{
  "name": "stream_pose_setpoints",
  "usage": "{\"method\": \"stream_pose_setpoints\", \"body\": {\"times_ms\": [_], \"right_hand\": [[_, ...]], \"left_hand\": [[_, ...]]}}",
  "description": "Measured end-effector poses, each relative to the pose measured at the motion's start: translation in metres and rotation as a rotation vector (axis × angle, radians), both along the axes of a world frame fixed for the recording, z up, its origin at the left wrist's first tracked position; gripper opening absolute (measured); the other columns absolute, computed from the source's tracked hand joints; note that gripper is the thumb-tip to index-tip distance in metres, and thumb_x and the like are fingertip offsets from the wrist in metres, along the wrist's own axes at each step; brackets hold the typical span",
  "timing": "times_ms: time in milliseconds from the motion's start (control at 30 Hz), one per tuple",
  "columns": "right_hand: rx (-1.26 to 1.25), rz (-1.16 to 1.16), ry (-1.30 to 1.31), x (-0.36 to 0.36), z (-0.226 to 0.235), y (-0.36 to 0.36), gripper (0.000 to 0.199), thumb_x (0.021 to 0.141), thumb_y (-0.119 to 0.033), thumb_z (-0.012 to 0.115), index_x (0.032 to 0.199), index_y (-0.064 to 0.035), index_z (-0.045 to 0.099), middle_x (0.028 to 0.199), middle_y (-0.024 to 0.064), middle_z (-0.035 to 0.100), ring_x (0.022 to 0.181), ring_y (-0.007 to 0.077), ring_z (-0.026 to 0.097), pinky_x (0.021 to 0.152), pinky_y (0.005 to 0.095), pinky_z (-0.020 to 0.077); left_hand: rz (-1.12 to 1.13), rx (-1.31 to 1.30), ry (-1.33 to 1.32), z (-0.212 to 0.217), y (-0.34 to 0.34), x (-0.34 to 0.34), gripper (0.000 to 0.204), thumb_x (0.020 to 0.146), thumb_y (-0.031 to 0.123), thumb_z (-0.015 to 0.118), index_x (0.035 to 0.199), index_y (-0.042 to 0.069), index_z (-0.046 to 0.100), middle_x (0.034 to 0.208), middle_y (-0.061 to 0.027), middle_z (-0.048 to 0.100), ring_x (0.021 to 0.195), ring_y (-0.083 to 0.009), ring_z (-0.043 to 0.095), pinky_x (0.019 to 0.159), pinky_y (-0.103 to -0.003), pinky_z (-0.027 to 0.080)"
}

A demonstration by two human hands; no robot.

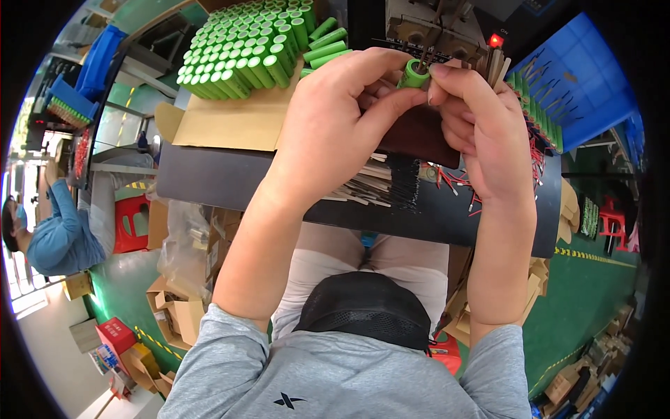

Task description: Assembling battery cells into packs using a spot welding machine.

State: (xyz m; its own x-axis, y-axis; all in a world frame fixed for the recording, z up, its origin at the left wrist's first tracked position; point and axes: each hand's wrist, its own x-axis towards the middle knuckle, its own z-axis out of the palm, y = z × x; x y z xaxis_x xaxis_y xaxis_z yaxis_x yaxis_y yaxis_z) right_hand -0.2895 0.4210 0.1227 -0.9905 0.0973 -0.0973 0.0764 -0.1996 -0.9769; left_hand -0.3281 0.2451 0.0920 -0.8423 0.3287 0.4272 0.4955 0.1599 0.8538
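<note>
My left hand (333,119) grips a green cylindrical battery cell (413,75) between thumb and fingers, its end face turned up and toward the machine. Right beside the cell, my right hand (483,115) is closed in a pinch close to that end face. Whatever its fingertips hold is too small and hidden to make out. Thin electrodes of a welding machine (436,31) come down just at the cell's end. Under my hands on the dark bench lies a bundle of flat strips with black-tipped leads (370,183).
Many green cells (244,59) stand on cardboard (227,126) at the left, a few lying beside them. Cells with leads (541,115) sit by a blue bin (583,77) at the right. Red wires (453,180) lie on the bench. Another person (63,223) sits far left.
</note>
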Motion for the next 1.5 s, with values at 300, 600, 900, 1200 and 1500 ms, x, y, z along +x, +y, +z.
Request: {"method": "stream_pose_setpoints", "body": {"times_ms": [300,600,900,1200,1500], "right_hand": [[-0.004,0.02,0.003,0.0,-0.001,0.002,0.024,0.096,-0.024,0.069,0.08,-0.0058,0.069,0.057,-0.0118,0.043,0.047,-0.0007,0.027,0.045,0.0236,0.0166],[-0.03,-0.114,0.017,0.015,-0.001,-0.001,0.029,0.1,-0.029,0.071,0.084,-0.0053,0.07,0.063,-0.0093,0.052,0.049,-0.0015,0.03,0.046,0.0216,0.0193],[0.668,-0.305,-0.049,0.088,-0.044,0.045,0.017,0.1,-0.01,0.069,0.112,0.0007,0.069,0.083,-0.0025,0.063,0.07,0.0029,0.055,0.061,0.0208,0.0398],[1.082,-0.209,0.019,0.104,-0.067,0.037,0.023,0.089,-0.008,0.078,0.107,0.0006,0.067,0.102,0.0136,0.065,0.092,0.0344,0.067,0.081,0.0386,0.0528],[1.113,-0.19,0.072,0.108,-0.071,0.04,0.022,0.091,-0.005,0.075,0.109,0.0017,0.064,0.102,0.015,0.065,0.095,0.0368,0.068,0.082,0.0402,0.0532]], "left_hand": [[-0.007,0.004,-0.016,0.0,-0.001,0.0,0.029,0.089,0.01,0.078,0.114,-0.002,0.071,0.089,-0.0123,0.07,0.077,-0.0209,0.07,0.072,-0.031,0.057],[-0.015,-0.049,-0.052,0.002,-0.005,0.003,0.025,0.095,0.003,0.073,0.12,0.0,0.07,0.095,-0.0022,0.074,0.085,-0.0083,0.068,0.076,-0.024,0.055],[-0.026,0.131,-0.147,0.003,-0.016,0.027,0.028,0.095,0.012,0.076,0.12,-0.001,0.07,0.101,-0.007,0.068,0.086,-0.0157,0.062,0.078,-0.029,0.052],[-0.019,-0.059,-0.099,0.033,-0.021,0.021,0.028,0.096,0.0,0.071,0.123,-0.007,0.067,0.109,-0.0076,0.072,0.096,-0.0088,0.065,0.084,-0.022,0.053],[-0.025,-0.075,-0.145,0.023,-0.001,0.0,0.024,0.093,-0.002,0.074,0.116,-0.005,0.069,0.104,-0.0067,0.074,0.091,-0.0093,0.068,0.084,-0.023,0.056]]}}
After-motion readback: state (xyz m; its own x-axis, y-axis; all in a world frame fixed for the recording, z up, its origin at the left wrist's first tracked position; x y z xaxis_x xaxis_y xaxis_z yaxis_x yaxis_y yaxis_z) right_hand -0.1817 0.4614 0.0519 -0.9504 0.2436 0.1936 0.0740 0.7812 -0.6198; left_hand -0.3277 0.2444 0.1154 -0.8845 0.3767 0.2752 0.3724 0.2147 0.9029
